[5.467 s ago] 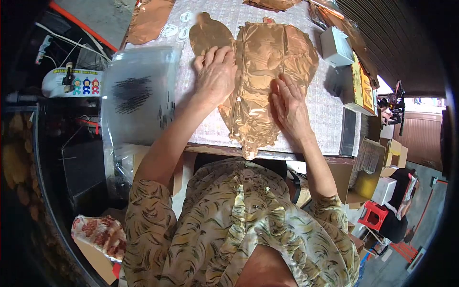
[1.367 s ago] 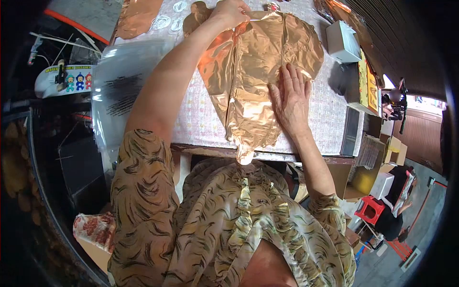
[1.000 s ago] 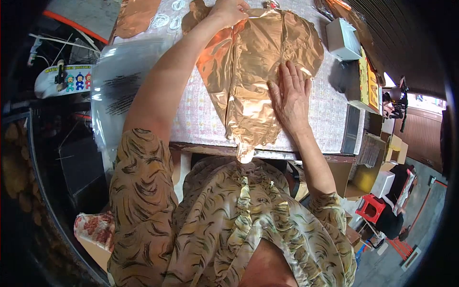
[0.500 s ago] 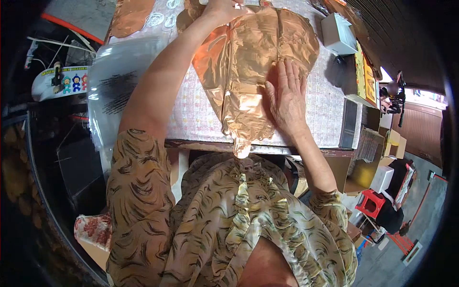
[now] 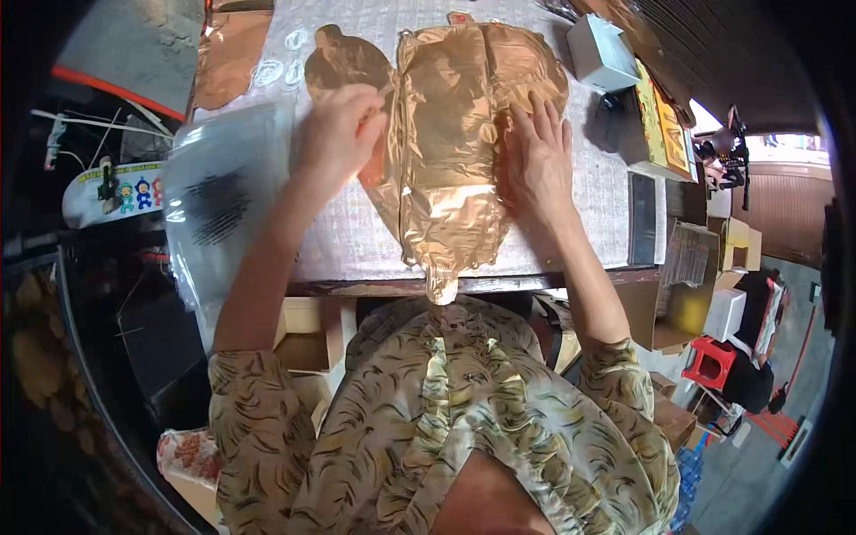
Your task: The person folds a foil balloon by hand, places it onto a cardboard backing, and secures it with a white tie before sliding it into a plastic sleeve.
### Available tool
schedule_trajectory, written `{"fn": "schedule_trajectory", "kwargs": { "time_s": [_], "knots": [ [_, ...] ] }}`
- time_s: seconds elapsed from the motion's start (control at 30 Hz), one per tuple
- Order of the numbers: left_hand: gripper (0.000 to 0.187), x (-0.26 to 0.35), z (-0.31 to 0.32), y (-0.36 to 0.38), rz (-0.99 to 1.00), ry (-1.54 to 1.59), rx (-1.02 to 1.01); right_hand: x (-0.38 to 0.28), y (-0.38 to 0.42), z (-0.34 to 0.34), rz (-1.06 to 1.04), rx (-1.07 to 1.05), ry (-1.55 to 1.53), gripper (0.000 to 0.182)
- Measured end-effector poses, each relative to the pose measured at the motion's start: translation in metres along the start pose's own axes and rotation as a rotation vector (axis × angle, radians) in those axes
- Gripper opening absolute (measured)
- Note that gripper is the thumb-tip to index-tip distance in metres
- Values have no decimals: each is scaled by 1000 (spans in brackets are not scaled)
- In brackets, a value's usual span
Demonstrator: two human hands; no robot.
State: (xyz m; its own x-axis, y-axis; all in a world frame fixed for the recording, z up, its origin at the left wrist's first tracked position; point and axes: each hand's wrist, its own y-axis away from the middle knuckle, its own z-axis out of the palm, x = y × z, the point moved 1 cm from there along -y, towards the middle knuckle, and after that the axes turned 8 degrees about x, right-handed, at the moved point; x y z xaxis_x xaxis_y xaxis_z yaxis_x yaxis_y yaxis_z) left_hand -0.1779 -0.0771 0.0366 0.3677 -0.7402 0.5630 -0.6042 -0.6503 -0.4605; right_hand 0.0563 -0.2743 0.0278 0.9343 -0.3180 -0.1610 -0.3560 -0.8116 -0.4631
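A large copper-coloured foil sheet [image 5: 450, 107], folded lengthwise and creased, lies on the pale checked tablecloth [image 5: 357, 236]. Its narrow tab hangs over the table's near edge. My left hand [image 5: 337, 134] is above the foil's left side, smeared by motion, with its fingers bent; whether it pinches anything is hidden. On the foil's right part rests my right hand [image 5: 541, 156], fingers spread and lying flat. A rounded foil lobe [image 5: 343, 62] shows beyond my left hand.
Clear plastic bags [image 5: 214, 169] lie at the table's left. Coiled white strings [image 5: 267, 73] and more copper foil [image 5: 234, 58] are at the back left. A white box [image 5: 606, 55] and a yellow box [image 5: 660, 125] stand at the right.
My left hand has come back from the foil's far edge to its left side. The left lobe is more exposed. My right hand stays on the foil, its position nearly unchanged.
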Motion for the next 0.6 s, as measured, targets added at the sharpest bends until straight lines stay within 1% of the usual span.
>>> {"fn": "schedule_trajectory", "kwargs": {
  "time_s": [0.03,0.13,0.17,0.27,0.3,0.43,0.53,0.6],
  "knots": [
    [19,-3,2,5,66,-28,18,-3,-6,3,-24,15,2,44],
    [21,1,7,12,45,-38,18,1,-16,19,-30,41,0,43],
    [24,1,8,12,39,3,-15,3,-18,24,-36,44,-1,43],
    [25,3,15,11,60,-43,12,3,-22,32,-19,2,-13,39],
    [26,4,17,11,61,-54,-10,3,-24,33,1,6,-27,38],
    [29,8,21,12,86,-55,19,0,-23,35,30,25,-73,35],
    [32,9,20,13,55,-45,-21,-2,-23,33,58,5,-116,35],
    [34,9,20,12,67,-36,-37,-1,-22,35,62,-1,-128,34]
  ]
}}
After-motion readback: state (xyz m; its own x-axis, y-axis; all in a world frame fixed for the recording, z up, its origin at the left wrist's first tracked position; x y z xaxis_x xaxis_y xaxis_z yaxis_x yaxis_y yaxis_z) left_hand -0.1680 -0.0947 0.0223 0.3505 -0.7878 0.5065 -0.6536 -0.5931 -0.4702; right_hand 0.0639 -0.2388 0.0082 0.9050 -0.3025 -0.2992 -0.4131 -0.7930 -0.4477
